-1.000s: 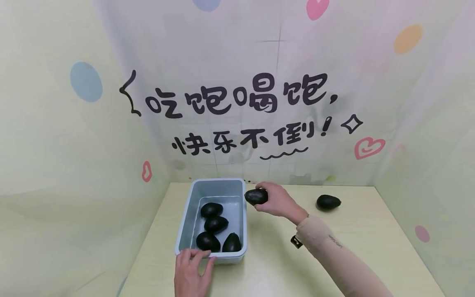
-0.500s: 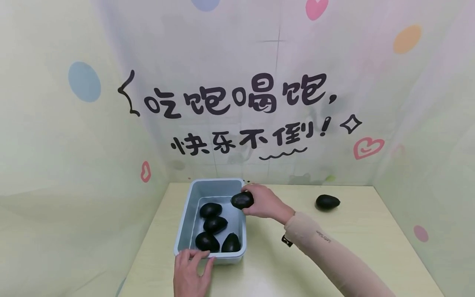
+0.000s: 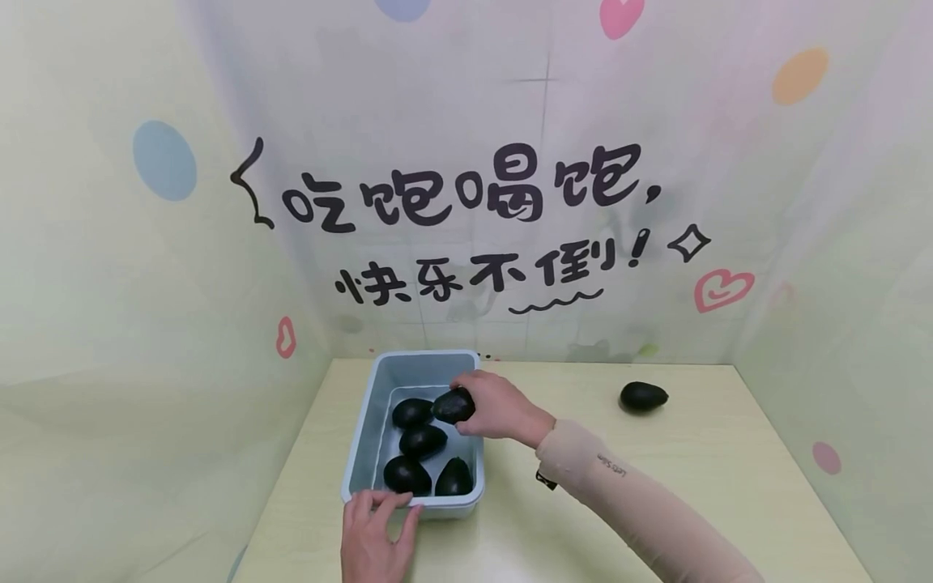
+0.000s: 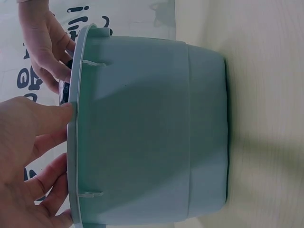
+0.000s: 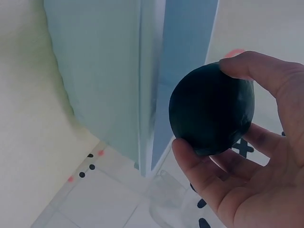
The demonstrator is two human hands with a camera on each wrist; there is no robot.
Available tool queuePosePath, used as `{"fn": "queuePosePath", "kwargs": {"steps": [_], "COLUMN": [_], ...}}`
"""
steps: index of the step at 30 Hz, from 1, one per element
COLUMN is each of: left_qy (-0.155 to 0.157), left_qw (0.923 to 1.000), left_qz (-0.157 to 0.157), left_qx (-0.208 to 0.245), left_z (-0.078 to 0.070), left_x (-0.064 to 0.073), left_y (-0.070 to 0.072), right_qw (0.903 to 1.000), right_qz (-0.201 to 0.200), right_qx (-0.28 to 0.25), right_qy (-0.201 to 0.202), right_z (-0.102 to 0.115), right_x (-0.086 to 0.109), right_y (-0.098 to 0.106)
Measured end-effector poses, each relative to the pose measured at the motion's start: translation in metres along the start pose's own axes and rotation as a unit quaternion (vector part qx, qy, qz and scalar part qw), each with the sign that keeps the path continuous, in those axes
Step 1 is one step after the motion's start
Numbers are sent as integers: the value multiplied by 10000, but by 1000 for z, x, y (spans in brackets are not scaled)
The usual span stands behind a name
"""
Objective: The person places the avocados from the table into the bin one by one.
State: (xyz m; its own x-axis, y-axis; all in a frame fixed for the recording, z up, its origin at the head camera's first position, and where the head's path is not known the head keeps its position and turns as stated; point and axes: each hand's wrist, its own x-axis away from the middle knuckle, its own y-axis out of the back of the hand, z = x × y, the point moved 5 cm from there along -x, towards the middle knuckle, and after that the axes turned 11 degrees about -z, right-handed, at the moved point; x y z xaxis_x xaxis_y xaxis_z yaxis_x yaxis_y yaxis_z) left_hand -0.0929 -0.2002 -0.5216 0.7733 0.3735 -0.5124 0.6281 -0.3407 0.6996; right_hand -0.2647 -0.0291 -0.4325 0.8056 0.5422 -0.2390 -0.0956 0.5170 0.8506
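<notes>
My right hand (image 3: 503, 407) holds a dark, nearly black avocado (image 3: 453, 406) between thumb and fingers, over the right side of a light blue plastic bin (image 3: 477, 453). Close up in the right wrist view, the avocado (image 5: 211, 111) looks smooth and rounded, with the bin's wall (image 5: 104, 71) beside it. Several more avocados lie inside the bin, among them one at the front right (image 3: 454, 478). At the bin's near rim, my left hand (image 3: 375, 534) grips with thumb and fingers; the left wrist view shows its fingertips (image 4: 66, 111) at the rim.
Another avocado (image 3: 644, 397) lies on the pale wooden table (image 3: 692, 486), at the back right. Behind stands a printed backdrop (image 3: 481, 97) with black lettering, and similar sheets flank both sides.
My right hand has carried the avocado leftward and slightly down, from beside the bin's right rim to over its inside. The left hand has stayed at the near rim.
</notes>
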Motion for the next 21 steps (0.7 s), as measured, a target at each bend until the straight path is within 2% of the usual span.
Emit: {"fn": "queuePosePath", "kwargs": {"steps": [9,16,21], "left_qy": [-123,-220,-227], "left_qw": [9998,9993,9993], "left_qz": [-141,-295,-294], "left_qx": [37,85,80], "left_z": [0,0,1], "left_x": [1,0,0], "left_y": [1,2,2], "right_qw": [9996,9991,9989], "right_qz": [167,160,172], "right_qx": [239,379,436], "right_qy": [1,53,-2], "right_z": [1,1,1], "right_x": [-2,-1,0], "right_y": [-15,-18,-18]}}
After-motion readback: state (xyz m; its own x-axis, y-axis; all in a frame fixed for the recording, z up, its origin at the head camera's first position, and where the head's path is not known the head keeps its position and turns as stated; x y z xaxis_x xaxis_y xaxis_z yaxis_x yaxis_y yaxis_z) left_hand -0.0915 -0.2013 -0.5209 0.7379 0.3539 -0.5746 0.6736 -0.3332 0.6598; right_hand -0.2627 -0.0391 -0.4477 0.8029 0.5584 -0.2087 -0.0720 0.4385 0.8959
